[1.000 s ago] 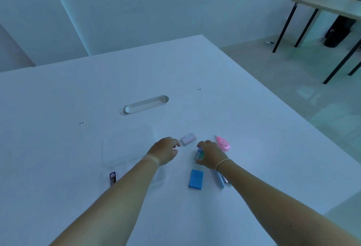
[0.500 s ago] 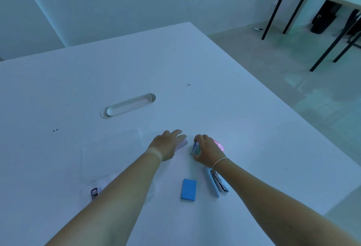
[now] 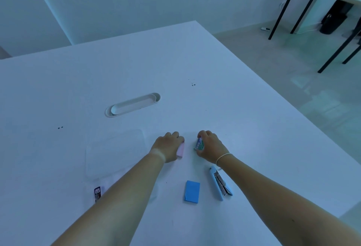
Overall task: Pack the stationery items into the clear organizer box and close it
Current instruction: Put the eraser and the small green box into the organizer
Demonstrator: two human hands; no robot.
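Observation:
My left hand [image 3: 169,146] is closed over a pale pink eraser [image 3: 180,150] on the white table [image 3: 244,121]. My right hand [image 3: 211,146] grips a small blue-green patterned item [image 3: 198,144]; the pink correction tape seen before is hidden under it. A blue sticky-note pad [image 3: 192,191] and a light blue stapler [image 3: 220,183] lie nearer to me. The clear organizer box lid [image 3: 115,152] lies flat to the left of my left hand. The box itself [image 3: 109,184], with a small black label [image 3: 97,193], is mostly hidden by my left forearm.
An oval white cable grommet [image 3: 132,104] is set in the table further away. The table's right edge drops to the floor, where a second desk with black legs [image 3: 304,11] stands at the far right.
My left hand has moved onto the pink eraser and closed over it. My right hand has covered the pink correction tape while holding the patterned item. The camera view shifted slightly.

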